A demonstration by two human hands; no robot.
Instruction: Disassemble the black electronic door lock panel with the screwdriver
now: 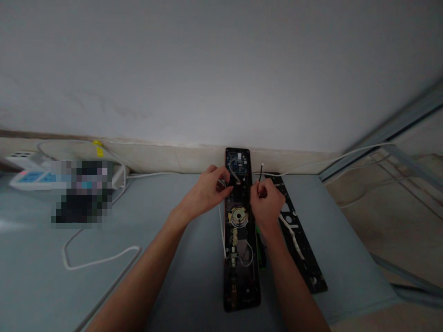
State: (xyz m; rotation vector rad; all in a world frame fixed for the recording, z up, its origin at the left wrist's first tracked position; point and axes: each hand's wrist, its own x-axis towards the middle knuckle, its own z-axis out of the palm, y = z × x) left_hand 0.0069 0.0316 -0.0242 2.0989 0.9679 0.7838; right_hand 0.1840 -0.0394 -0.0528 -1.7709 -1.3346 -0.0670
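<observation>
A long black device housing [242, 286] lies open on the table, its far end close to the wall. Inside it show a circuit board [236, 162], a round metal part [238, 216], thin wires and small metal parts. My left hand [209, 189] is at the housing's left edge, thumb and forefinger apart beside the wires near the board. Over the right edge, my right hand [266, 200] is closed in a pinch. A thin dark strip with a pale tip [261, 171] sticks up from its fingers; whether it is a wire or a tool, I cannot tell.
Right of the housing lies a long black panel [313, 272] with cutouts and a white cable strip [294, 237]. Something green and black [262, 251] is partly under my right wrist. A white power strip [31, 180] and a white cable [100, 261] are at left. Metal framing [367, 131] stands right.
</observation>
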